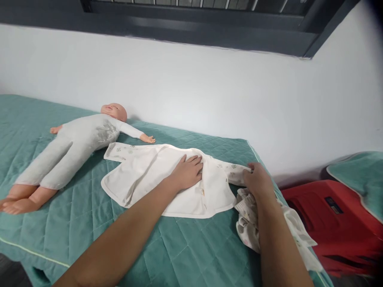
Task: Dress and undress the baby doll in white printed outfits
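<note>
A small white baby jacket [179,203] with a few printed motifs on its sleeves lies spread open on the green quilted cover. My left hand [188,172] rests flat on its middle, fingers stretched out. At the jacket's right sleeve, my right hand [257,179] pinches the cuff end between thumb and fingers. Crumpled printed baby clothes [247,223] lie beneath my right forearm, partly hidden by it. To the left a baby doll [80,135] in a white cloth body lies on its back, one hand close to the jacket's left sleeve.
The green quilted cover [185,255] spreads over the bed surface, against a white wall [179,95]. A red plastic chair or case [311,203] stands beyond the right edge, with green fabric [359,179] over it. A dark window frame [194,28] runs above.
</note>
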`<state>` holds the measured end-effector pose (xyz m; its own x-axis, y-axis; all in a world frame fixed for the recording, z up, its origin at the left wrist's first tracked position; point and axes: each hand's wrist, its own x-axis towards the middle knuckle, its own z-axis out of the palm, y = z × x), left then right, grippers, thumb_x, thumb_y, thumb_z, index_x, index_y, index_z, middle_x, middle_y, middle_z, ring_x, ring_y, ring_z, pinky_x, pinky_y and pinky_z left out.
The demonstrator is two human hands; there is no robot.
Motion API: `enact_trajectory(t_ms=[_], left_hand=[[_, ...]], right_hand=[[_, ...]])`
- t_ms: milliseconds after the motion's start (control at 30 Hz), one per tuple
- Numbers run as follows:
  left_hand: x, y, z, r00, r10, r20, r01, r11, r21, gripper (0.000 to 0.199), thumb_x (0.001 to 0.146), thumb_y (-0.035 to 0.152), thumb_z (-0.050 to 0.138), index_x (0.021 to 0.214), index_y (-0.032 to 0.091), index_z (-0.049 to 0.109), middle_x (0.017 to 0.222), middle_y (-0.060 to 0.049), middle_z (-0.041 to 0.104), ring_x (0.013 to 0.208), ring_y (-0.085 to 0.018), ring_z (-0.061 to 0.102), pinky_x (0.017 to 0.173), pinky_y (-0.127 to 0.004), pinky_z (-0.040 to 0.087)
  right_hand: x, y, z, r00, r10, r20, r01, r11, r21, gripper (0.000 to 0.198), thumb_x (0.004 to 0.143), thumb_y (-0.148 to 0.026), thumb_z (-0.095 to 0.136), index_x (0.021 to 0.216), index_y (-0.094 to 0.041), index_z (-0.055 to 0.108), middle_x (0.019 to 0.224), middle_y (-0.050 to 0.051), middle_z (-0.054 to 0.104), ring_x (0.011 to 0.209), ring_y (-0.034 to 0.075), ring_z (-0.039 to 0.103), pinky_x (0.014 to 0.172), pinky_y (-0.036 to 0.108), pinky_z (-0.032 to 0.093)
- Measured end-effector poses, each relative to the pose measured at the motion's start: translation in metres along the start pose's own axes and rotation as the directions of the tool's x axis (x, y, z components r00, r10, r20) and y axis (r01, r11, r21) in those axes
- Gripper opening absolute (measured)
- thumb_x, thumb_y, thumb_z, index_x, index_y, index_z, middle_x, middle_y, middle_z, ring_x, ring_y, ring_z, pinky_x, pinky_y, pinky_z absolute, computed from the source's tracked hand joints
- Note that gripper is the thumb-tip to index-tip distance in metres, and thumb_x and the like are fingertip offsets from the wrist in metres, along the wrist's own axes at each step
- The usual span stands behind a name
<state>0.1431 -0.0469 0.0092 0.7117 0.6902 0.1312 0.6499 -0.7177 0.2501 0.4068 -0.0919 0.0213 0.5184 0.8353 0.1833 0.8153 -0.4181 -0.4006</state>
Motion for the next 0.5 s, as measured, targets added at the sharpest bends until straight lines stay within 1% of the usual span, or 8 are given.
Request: enact_trajectory(t_ms=[100,133,167,200,267,333,400,500], left_hand=[[-0.003,0.002,-0.001,1.000,0.019,0.002,-0.019,1.000,-0.015,0.044,0.096,0.033,0.036,0.136,0.020,0.048,0.155,-0.010,0.036,0.144,-0.024,0.029,0.118,-0.054,0.018],[-0.003,0.003,-0.001,1.000,0.022,-0.001,-0.022,0.999,-0.026,0.046,0.096,0.034,0.036,0.139,0.021,0.044,0.156,-0.009,0.034,0.144,-0.024,0.028,0.118,-0.055,0.017],[-0.002,0.003,-0.001,1.000,0.023,-0.010,-0.023,0.999,-0.039,0.049,0.096,0.035,0.035,0.143,0.021,0.040,0.157,-0.009,0.032,0.144,-0.025,0.028,0.118,-0.056,0.017],[-0.002,0.003,-0.001,1.000,0.022,-0.021,-0.023,0.998,-0.051,0.051,0.096,0.035,0.035,0.146,0.021,0.035,0.158,-0.009,0.031,0.144,-0.025,0.028,0.118,-0.056,0.016],[-0.002,0.003,0.000,0.999,0.013,-0.042,-0.016,0.997,-0.071,0.056,0.095,0.035,0.036,0.149,0.022,0.028,0.158,-0.008,0.030,0.144,-0.025,0.028,0.118,-0.057,0.016],[-0.001,0.003,0.000,0.999,-0.005,-0.052,0.000,0.996,-0.085,0.058,0.094,0.034,0.037,0.150,0.023,0.027,0.157,-0.008,0.032,0.144,-0.025,0.029,0.118,-0.056,0.016],[0.000,0.002,0.001,0.998,-0.014,-0.055,0.009,0.996,-0.094,0.058,0.094,0.034,0.037,0.150,0.023,0.027,0.157,-0.008,0.033,0.143,-0.024,0.030,0.118,-0.056,0.016],[0.001,0.001,0.003,0.998,-0.016,-0.061,0.010,0.995,-0.099,0.059,0.093,0.033,0.038,0.150,0.021,0.025,0.157,-0.008,0.033,0.143,-0.024,0.030,0.118,-0.055,0.017]], right_hand=[[-0.004,-0.012,-0.001,0.979,-0.152,-0.137,0.161,0.985,0.055,0.036,0.082,-0.027,0.051,0.115,-0.013,0.060,0.120,0.017,0.062,0.112,0.027,0.057,0.099,0.039,0.042],[-0.007,-0.018,-0.001,0.967,-0.193,-0.166,0.208,0.975,0.076,0.034,0.084,-0.028,0.051,0.113,-0.014,0.061,0.118,0.016,0.062,0.112,0.027,0.057,0.098,0.038,0.042],[-0.011,-0.024,-0.001,0.963,-0.215,-0.163,0.234,0.967,0.103,0.031,0.085,-0.030,0.049,0.110,-0.015,0.061,0.115,0.015,0.064,0.109,0.026,0.058,0.097,0.037,0.043],[-0.016,-0.031,-0.001,0.968,-0.220,-0.123,0.236,0.963,0.131,0.029,0.087,-0.033,0.048,0.108,-0.017,0.061,0.111,0.013,0.066,0.105,0.025,0.059,0.093,0.036,0.044],[-0.025,-0.044,0.001,0.980,-0.195,0.037,0.187,0.970,0.158,0.030,0.090,-0.042,0.047,0.105,-0.021,0.061,0.102,0.010,0.069,0.095,0.024,0.063,0.084,0.034,0.045],[-0.033,-0.054,0.004,0.968,-0.165,0.187,0.143,0.982,0.124,0.035,0.090,-0.050,0.046,0.106,-0.022,0.060,0.099,0.009,0.070,0.091,0.024,0.063,0.077,0.033,0.044],[-0.038,-0.060,0.008,0.956,-0.159,0.246,0.142,0.986,0.087,0.040,0.090,-0.055,0.044,0.109,-0.023,0.058,0.099,0.009,0.070,0.089,0.024,0.064,0.073,0.032,0.042],[-0.040,-0.061,0.009,0.953,-0.174,0.248,0.147,0.981,0.124,0.036,0.088,-0.051,0.047,0.110,-0.024,0.058,0.089,0.006,0.069,0.082,0.022,0.063,0.068,0.030,0.041]])
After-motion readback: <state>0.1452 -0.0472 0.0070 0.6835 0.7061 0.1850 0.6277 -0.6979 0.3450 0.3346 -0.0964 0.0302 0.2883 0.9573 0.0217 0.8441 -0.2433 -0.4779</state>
